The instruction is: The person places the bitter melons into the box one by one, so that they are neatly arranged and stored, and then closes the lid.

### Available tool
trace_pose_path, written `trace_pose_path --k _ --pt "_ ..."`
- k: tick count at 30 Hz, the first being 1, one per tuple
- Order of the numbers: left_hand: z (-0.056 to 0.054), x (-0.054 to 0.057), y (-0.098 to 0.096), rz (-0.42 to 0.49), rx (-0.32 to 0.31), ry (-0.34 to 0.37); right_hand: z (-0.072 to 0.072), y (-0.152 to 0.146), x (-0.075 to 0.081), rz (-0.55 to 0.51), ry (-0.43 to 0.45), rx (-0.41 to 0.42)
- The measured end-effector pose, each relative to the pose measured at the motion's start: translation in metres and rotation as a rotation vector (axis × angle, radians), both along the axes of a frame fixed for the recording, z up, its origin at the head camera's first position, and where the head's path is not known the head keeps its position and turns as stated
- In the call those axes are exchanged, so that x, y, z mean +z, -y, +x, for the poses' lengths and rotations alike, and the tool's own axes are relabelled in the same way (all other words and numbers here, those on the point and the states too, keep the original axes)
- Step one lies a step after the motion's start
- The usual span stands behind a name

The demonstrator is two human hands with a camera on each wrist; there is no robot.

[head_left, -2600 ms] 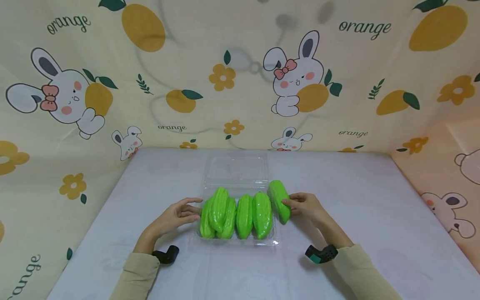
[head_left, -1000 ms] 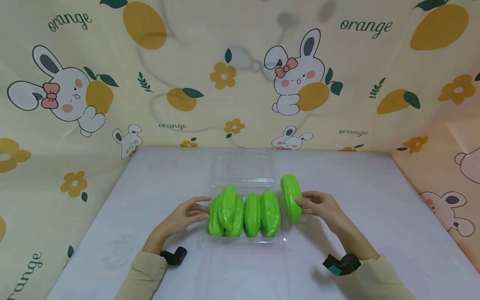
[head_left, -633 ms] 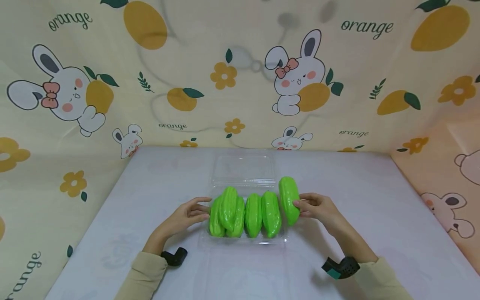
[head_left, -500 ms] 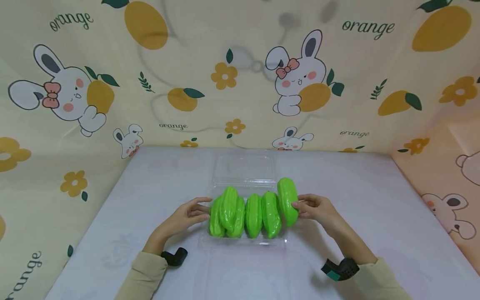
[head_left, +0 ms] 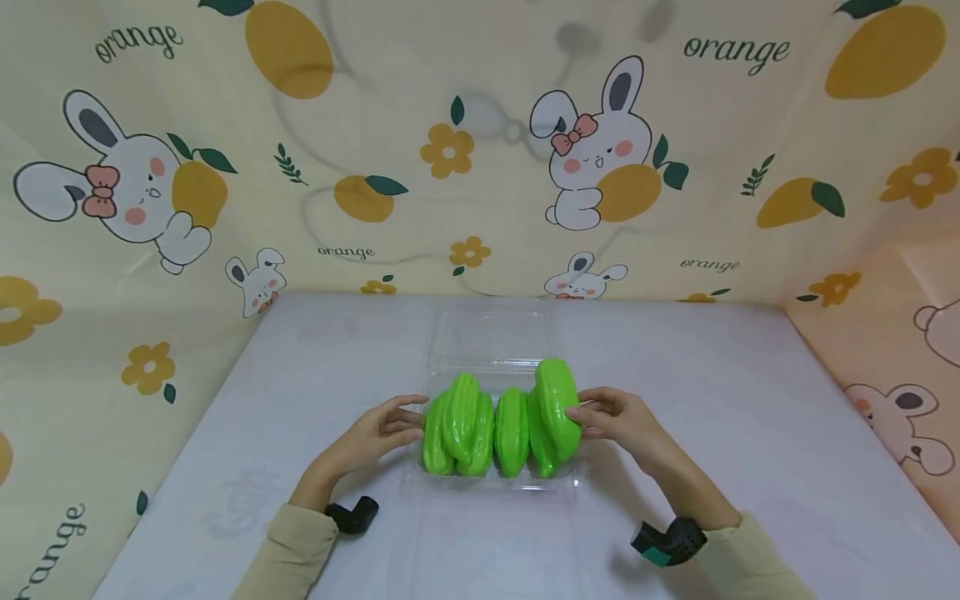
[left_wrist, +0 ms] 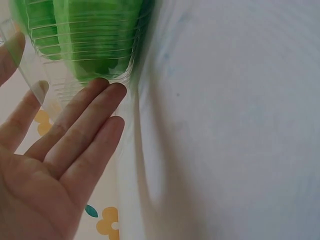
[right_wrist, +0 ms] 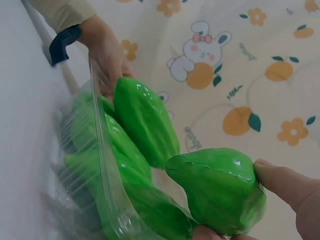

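Note:
My right hand pinches a long, glossy green ridged vegetable between thumb and fingers. It overlaps the rightmost vegetable in the clear plastic box in the head view. The right wrist view shows the held vegetable above the box rim, its pointed end facing the row. Several like it lie inside, with one vegetable on top of others at the left. My left hand is at the box's left side, its straight fingers right by the ribbed clear wall.
The box's hinged lid lies folded back toward the far edge of the white-covered table. Behind and at both sides hangs a printed cloth with rabbits and oranges. A black wrist camera sits on each forearm.
My right hand first drew slightly right with the vegetable, then brought it left over the box's right end. Earlier, my left hand and the box shifted a little right.

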State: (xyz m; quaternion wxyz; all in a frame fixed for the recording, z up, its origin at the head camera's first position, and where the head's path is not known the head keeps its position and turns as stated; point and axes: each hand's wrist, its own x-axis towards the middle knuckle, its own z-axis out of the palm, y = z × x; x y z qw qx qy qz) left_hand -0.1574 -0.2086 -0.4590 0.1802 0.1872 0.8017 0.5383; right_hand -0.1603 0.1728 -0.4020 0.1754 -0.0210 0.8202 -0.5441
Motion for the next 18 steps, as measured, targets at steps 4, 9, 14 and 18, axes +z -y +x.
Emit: trace_pose_path --k 4,9,14,18 --pt "0.0 0.001 -0.001 -0.007 0.001 0.0 0.001 0.005 0.001 -0.012 -0.001 0.01" --pt "0.0 0.001 0.0 -0.012 0.003 -0.002 0.002 0.011 0.002 -0.028 -0.011 0.03" --pt "0.0 0.001 0.0 -0.004 0.005 0.003 0.003 0.018 0.004 -0.035 -0.022 0.059" --pt "0.0 0.001 -0.001 0.002 0.004 0.0 0.003 0.023 0.005 -0.052 -0.023 0.075"
